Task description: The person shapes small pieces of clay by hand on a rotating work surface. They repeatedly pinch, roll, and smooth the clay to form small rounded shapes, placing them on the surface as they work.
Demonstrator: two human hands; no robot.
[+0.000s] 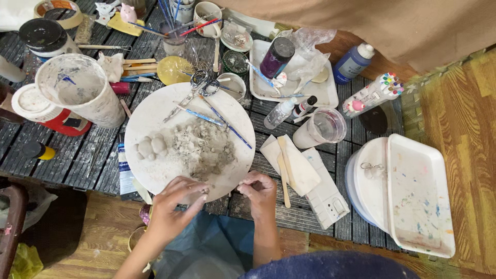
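Pinching a small bit of grey clay with curled fingers, both the left hand and right hand sit at the round white board, near the clay pile.

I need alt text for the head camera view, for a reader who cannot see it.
Seen from above, a person's left hand and right hand pinch at the near rim of a round white board holding crumbled grey clay. Around it, a dark slatted table is crowded with brushes, scissors, paint bottles and white trays.
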